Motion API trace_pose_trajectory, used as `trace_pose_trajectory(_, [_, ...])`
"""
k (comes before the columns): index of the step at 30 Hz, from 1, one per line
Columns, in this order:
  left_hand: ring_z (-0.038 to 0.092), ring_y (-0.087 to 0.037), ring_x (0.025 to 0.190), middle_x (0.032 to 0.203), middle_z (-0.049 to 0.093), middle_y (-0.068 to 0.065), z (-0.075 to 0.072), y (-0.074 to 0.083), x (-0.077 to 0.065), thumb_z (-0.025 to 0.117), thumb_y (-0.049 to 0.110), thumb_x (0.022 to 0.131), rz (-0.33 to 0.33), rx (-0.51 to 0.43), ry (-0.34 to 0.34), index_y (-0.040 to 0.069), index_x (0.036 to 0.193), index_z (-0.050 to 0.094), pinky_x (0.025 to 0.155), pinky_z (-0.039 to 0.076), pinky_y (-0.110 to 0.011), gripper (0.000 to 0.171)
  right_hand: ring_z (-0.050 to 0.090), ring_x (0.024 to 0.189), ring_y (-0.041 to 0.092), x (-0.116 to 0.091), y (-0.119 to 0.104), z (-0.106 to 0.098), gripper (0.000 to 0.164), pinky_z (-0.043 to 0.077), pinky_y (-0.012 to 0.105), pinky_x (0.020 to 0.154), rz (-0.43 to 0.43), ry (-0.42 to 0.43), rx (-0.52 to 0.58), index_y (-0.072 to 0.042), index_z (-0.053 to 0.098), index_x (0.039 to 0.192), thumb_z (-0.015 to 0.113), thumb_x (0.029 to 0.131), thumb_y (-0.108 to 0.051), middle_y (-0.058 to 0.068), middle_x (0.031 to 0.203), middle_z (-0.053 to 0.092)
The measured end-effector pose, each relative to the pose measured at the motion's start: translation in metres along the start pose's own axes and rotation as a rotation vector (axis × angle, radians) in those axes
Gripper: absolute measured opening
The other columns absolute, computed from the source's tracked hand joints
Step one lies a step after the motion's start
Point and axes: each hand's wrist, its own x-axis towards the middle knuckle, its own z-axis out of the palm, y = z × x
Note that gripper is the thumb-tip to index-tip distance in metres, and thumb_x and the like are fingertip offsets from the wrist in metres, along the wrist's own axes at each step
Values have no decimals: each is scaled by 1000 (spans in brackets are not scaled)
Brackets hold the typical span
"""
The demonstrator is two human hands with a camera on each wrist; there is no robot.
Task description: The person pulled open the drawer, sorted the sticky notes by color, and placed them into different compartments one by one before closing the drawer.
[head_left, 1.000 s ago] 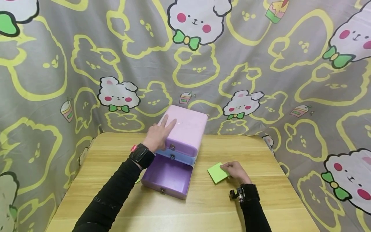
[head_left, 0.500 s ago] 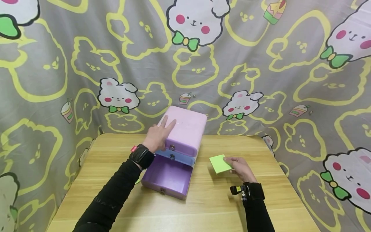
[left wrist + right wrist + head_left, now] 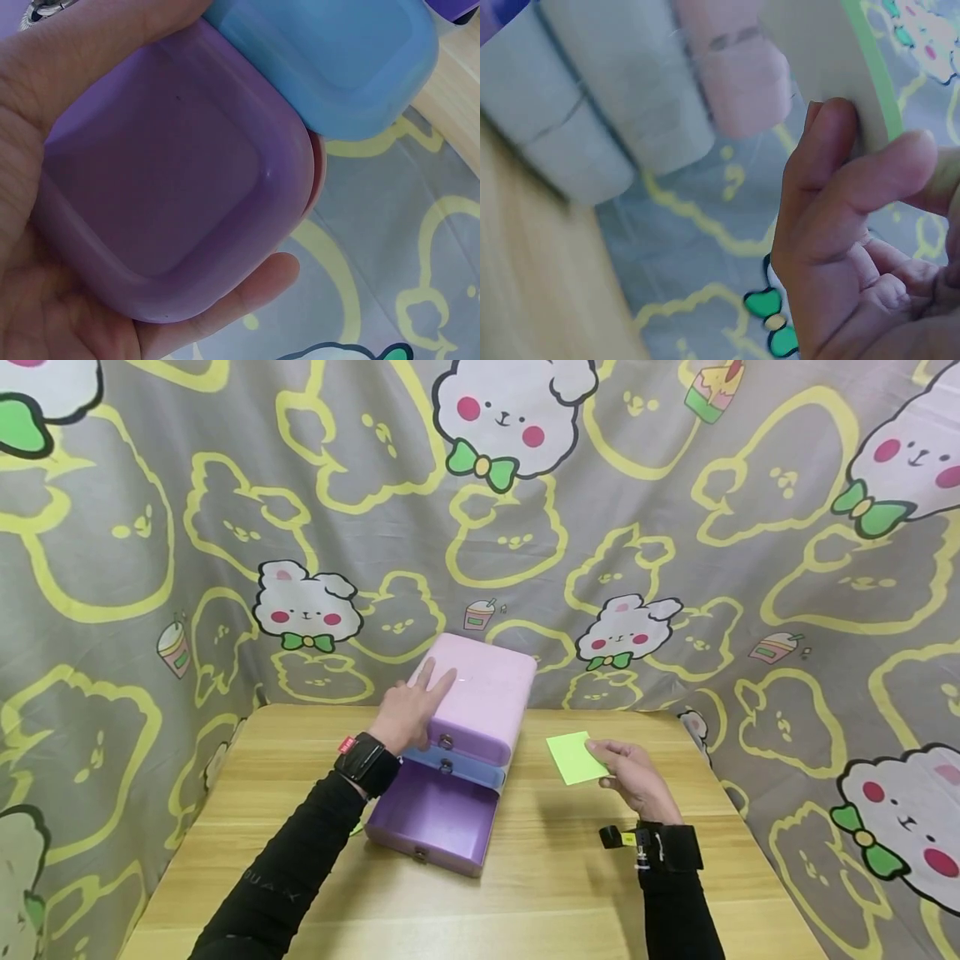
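In the head view my left hand point(image 3: 408, 708) rests on the left side of a small pastel drawer cabinet point(image 3: 483, 689), two fingers lying straight on its pink top and the thumb down at the front. The left wrist view has the thumb over the purple top drawer point(image 3: 187, 172), with the blue drawer point(image 3: 345, 67) beside it. The purple bottom drawer point(image 3: 438, 818) is pulled out and looks empty. My right hand point(image 3: 633, 774) pinches a lime-green sticky note pad point(image 3: 573, 758) by its right edge, raised over the table; its pale underside shows in the right wrist view.
A sliver of something green point(image 3: 357, 828) shows between the left forearm and the bottom drawer. The wooden table point(image 3: 555, 902) is enclosed by a grey curtain point(image 3: 405, 543) with cartoon prints. Each wrist wears a black band.
My right hand has lifted the sticky note pad off the table, moving it up and away from me and slightly right. The left hand and the cabinet stay in place.
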Motion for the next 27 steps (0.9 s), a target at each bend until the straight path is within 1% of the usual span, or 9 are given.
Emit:
trace_pose_trajectory(5, [64, -49, 96, 169, 16, -25, 0, -1, 1, 100, 26, 59, -6, 14, -4, 22, 163, 17, 78, 58, -50, 133, 67, 74, 6, -6, -20, 4, 25, 47, 15, 55, -38, -25, 23, -11, 69, 108, 62, 101, -34, -8, 87, 74])
trace_pose_trajectory(10, [64, -47, 94, 169, 17, -25, -1, -1, 1, 100, 27, 58, -5, 23, -1, 22, 163, 17, 76, 58, -49, 133, 67, 72, 5, -10, -39, 12, 24, 44, 15, 52, -84, -61, 28, -10, 69, 112, 63, 101, -31, -6, 88, 75])
trace_pose_trajectory(14, [64, -47, 94, 169, 17, -25, -1, -1, 1, 100, 27, 58, -1, 19, 3, 22, 163, 17, 76, 58, -49, 134, 66, 70, 5, -16, -54, 21, 22, 42, 15, 51, -112, -79, 28, -11, 70, 112, 65, 100, -28, -5, 89, 76])
trace_pose_trajectory(18, [64, -47, 94, 169, 17, -25, -1, -1, 1, 100, 26, 58, 0, 10, 7, 21, 163, 18, 77, 58, -50, 134, 67, 70, 6, -22, -68, 32, 24, 41, 16, 50, -141, -100, 11, -7, 70, 113, 66, 99, -27, -4, 89, 76])
trace_pose_trajectory(22, [64, -48, 94, 169, 17, -25, -1, -1, -1, 100, 26, 58, 1, 11, 9, 21, 163, 18, 76, 59, -50, 133, 68, 69, 7, -25, -78, 46, 28, 41, 18, 49, -163, -133, -30, -2, 68, 116, 66, 99, -25, -4, 87, 76])
trace_pose_trajectory(27, [64, -48, 96, 169, 16, -25, -1, 0, 0, 100, 25, 59, -4, 3, 0, 22, 163, 17, 77, 58, -50, 133, 67, 67, 8, -26, -81, 64, 29, 41, 19, 47, -180, -161, -68, 2, 68, 116, 67, 98, -22, -4, 86, 77])
